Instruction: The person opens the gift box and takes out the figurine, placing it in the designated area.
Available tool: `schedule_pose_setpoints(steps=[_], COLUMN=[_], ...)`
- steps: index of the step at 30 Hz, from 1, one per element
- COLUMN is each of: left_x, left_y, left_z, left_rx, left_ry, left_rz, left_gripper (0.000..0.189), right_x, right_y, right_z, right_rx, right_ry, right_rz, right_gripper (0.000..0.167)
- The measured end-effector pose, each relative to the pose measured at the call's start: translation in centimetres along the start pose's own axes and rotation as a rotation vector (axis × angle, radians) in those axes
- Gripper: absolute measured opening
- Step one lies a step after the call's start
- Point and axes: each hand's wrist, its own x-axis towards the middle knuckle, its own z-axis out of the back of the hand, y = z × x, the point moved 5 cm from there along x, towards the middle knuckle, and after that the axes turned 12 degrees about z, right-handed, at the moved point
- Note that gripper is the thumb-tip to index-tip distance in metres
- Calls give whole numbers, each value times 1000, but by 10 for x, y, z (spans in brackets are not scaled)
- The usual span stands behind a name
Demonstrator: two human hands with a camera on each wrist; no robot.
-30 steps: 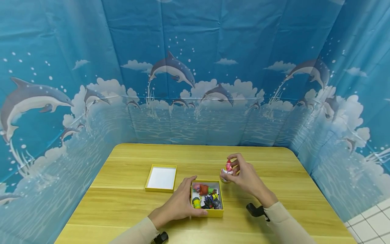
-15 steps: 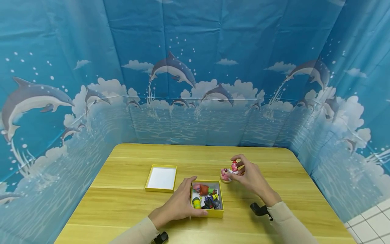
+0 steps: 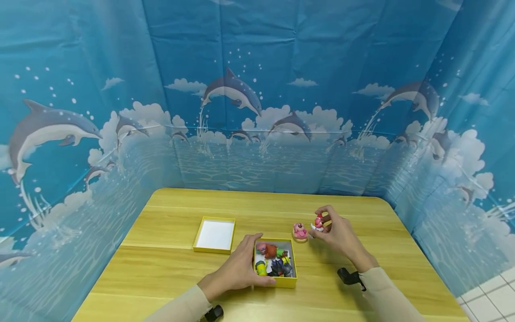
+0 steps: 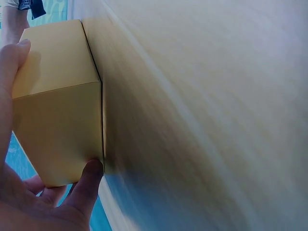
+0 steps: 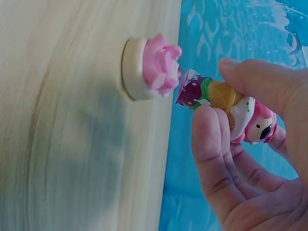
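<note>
My left hand [image 3: 237,270] grips the open yellow box [image 3: 286,282], thumb on its front wall and fingers around the far side. Inside lie several toy figurines, one red-brown and green [image 3: 270,251], one yellow and green [image 3: 261,268], others dark. In the left wrist view the box's outer walls [image 4: 57,130] show, but its inside is hidden. With my right hand [image 3: 341,237] I pinch a pink bear figurine [image 5: 226,98] on an ice-cream cone with a purple base, held above the table. Just left of it, a pink figurine [image 3: 300,231] stands on a cream round base.
A shallow yellow box lid [image 3: 215,234], white inside, lies to the left of the box. The wooden table [image 3: 161,268] has a dolphin-print curtain [image 3: 257,165] along its back and sides.
My right hand has moved to the right with the cone figurine, away from the pink figurine on the cream base, which now shows fully. The left hand stays on the box.
</note>
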Motion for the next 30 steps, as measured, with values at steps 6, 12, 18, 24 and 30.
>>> schedule_pose_setpoints(steps=[6,12,18,24,30], left_x=[0,0,0,-1,-1], left_y=[-1,0,0,-1,-1], left_z=[1,1,1,0,0], left_rx=[-3,-4,-4,-8,-11], left_ry=[-6,-11,-5,2,-1], left_rz=[-7,-8,-4,2,3], left_gripper=[135,135,135,135,135], right_x=[-3,-7,-8,-8,-9], right_y=[-10,-19,-23,-25,-28], right_z=[-2,-5,-7,-11,-17], right_rx=[-17,-67,-88,-122,-139], right_ry=[2,7,17,33,55], right_rz=[-25,-42,-48,-39,-51], right_gripper=[60,59,61,59,59])
